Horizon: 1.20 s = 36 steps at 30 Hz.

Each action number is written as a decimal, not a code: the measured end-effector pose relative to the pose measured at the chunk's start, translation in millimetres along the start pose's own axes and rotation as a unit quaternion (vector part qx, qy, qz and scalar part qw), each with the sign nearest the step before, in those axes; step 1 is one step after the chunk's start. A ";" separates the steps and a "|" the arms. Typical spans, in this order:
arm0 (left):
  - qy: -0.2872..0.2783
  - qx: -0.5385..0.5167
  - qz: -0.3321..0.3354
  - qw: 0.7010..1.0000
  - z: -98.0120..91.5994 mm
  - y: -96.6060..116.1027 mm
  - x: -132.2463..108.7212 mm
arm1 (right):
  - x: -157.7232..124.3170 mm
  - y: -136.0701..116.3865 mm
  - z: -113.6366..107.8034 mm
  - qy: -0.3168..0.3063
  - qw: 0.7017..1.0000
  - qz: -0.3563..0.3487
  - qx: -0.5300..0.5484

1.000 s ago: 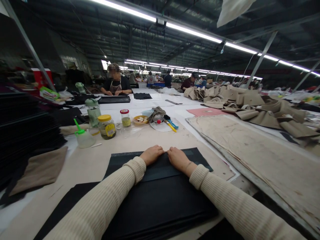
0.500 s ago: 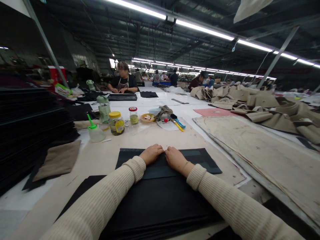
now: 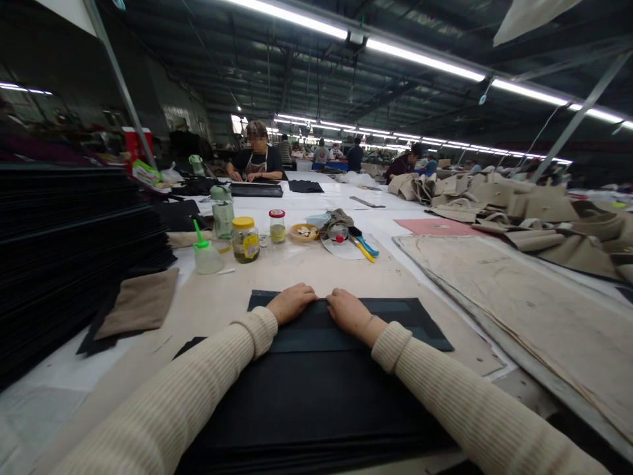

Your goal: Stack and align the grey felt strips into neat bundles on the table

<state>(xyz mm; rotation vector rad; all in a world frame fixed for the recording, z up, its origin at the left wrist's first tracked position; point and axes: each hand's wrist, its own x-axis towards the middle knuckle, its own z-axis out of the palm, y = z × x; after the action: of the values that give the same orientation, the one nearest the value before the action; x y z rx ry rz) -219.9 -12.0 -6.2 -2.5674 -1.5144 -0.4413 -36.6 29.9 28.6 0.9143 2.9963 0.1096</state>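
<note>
Your forearms (image 3: pixel 217 366) converge forward. Left hand (image 3: pixel 291 303), right hand (image 3: pixel 350 315): fingers curled at the far edge of the dark panel (image 3: pixel 309 340), pinching or resting, can't tell. Panel borders black stack (image 3: pixel 306 396). Yellow-lidded jar (image 3: pixel 246 241): dark contents (image 3: pixel 241 250); yellow bowl (image 3: pixel 302 239): pale pieces (image 3: pixel 307 231).

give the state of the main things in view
Sheet, spread flat
Left hand, touching sheet
Right hand, touching sheet
Near stack, layered
Yellow-lid jar, upright, closed
Red-lid jar, upright, closed
Squeeze bottle, upright, nozzle fitted
Green bottle, upright
Dish, uncovered, pieces inside
Lights, lit
</note>
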 end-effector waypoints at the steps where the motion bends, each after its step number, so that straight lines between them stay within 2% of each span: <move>1: -0.004 0.008 0.005 1.000 -0.8 1.3 1.3 | 2.4 -4.7 1.5 0.002 1.000 -0.003 0.000; 5: -0.032 0.028 0.027 0.999 -8.8 2.2 2.3 | 5.4 -15.0 7.3 0.016 1.000 -0.016 -0.011; 9: -0.049 0.011 0.015 0.999 -19.5 -8.8 -14.5 | 3.2 -12.1 5.9 0.014 1.000 -0.024 -0.015; 14: -0.014 -0.004 -0.027 1.000 -24.8 -20.4 -41.2 | 7.9 -14.4 -2.7 0.001 1.000 -0.019 -0.013; 19: -0.017 0.023 -0.002 1.000 -23.6 -17.7 -42.2 | 22.6 -33.3 -1.9 0.005 0.999 -0.034 0.008; 24: -0.035 0.040 0.010 0.999 -25.7 -20.3 -42.0 | 27.8 -45.1 5.0 0.019 0.999 -0.043 -0.016; 32: -0.009 0.012 -0.063 0.998 -35.5 -41.7 -80.2 | 28.1 -41.1 2.9 0.011 0.998 -0.057 -0.014; 36: -0.017 0.038 -0.056 0.998 -36.3 -39.6 -83.5 | 39.9 -52.2 2.4 0.020 0.997 -0.077 0.018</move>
<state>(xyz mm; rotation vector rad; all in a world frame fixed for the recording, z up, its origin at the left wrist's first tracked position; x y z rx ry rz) -299.0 -71.6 0.7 -2.4535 -1.6586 -0.3480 -98.8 9.1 23.1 0.6874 3.1023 0.0753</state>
